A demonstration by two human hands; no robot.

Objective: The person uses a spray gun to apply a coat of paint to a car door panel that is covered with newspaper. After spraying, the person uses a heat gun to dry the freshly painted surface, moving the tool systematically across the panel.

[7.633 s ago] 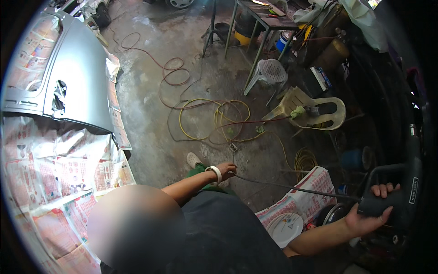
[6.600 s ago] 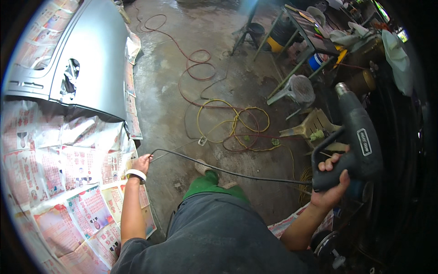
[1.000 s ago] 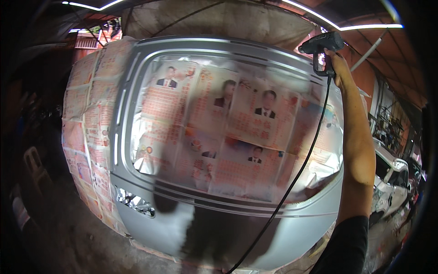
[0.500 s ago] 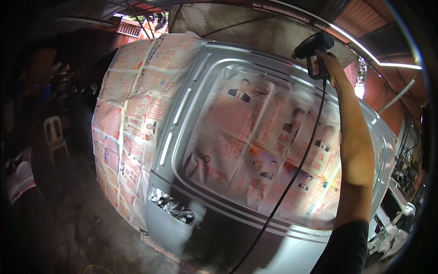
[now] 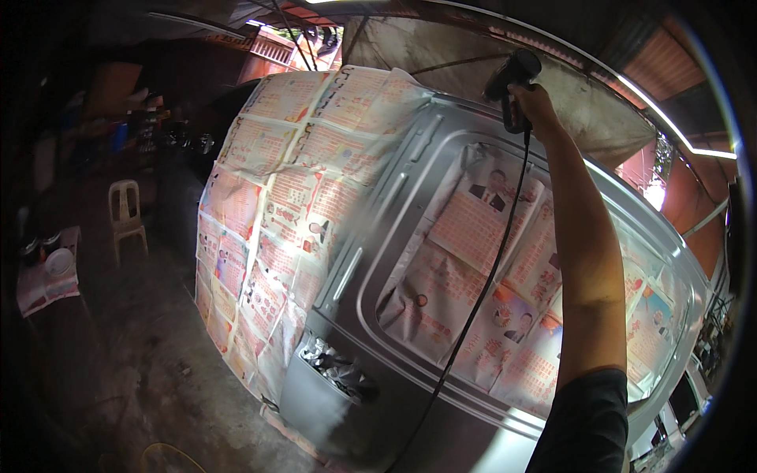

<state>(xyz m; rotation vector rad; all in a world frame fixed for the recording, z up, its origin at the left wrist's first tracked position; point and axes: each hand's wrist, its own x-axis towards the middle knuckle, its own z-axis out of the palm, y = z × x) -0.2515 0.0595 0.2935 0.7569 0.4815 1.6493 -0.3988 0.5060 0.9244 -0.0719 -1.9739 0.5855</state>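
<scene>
My right hand (image 5: pixel 533 109) is raised high, closed round the handle of a black heat gun (image 5: pixel 512 72) near the top edge of a grey vehicle body (image 5: pixel 398 173). The gun's black cord (image 5: pixel 491 284) hangs across the window opening, which is masked with printed paper (image 5: pixel 461 236). More printed sheets (image 5: pixel 268 229) cover the section at the left. Crumpled silvery material (image 5: pixel 323 355) fills a small recess low on the body. My left hand is out of sight.
At the left stand a plastic chair (image 5: pixel 126 221) and a low table (image 5: pixel 47 288) with pots and a plate. A white car (image 5: pixel 670 410) is partly visible at the lower right. A grey tarp (image 5: pixel 426 47) and lit roofing hang above; a yellow hose (image 5: pixel 169 449) lies on the floor.
Earlier I held the gun low, left hand on its cord. Now it is raised. In the last second my view turned left and the gun shifted left in frame.
</scene>
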